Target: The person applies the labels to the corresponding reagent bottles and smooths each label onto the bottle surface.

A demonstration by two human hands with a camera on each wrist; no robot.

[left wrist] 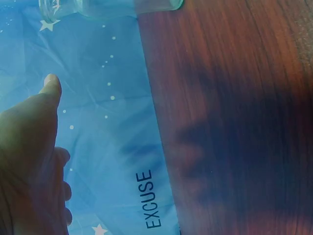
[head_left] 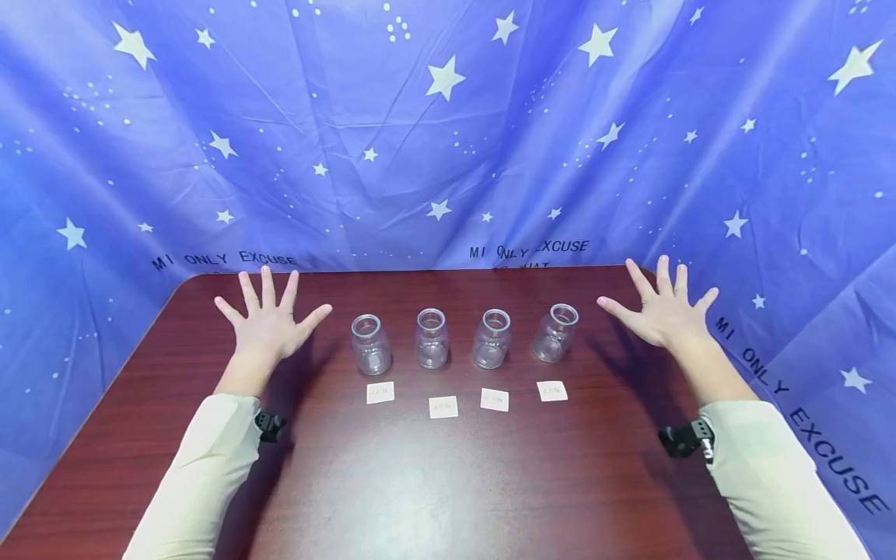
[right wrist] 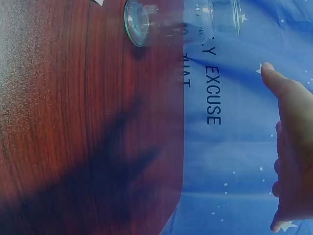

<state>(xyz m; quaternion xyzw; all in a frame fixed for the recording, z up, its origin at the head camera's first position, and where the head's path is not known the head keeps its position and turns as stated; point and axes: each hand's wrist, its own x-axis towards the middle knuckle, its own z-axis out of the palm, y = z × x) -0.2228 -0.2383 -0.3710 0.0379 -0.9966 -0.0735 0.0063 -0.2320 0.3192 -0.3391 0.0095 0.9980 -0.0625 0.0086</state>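
Several clear glass jars stand in a row across the table, all without lids. The leftmost jar (head_left: 371, 346) is closest to my left hand (head_left: 268, 325), whose fingers are spread wide and touch nothing. On the other side, my right hand (head_left: 665, 315) is held up with fingers splayed, just right of the rightmost jar (head_left: 555, 334). Between them stand two middle jars, one jar (head_left: 432, 340) left of the other jar (head_left: 491, 341). In the right wrist view a jar (right wrist: 168, 24) appears near the top, apart from my thumb. Part of a jar (left wrist: 122, 7) tops the left wrist view.
Small white paper labels with faint handwriting lie in front of the jars: a left label (head_left: 380, 393), two middle labels (head_left: 443, 407) and a right label (head_left: 552, 391). The dark wooden table (head_left: 392, 482) ends at a blue star-patterned curtain (head_left: 392, 132).
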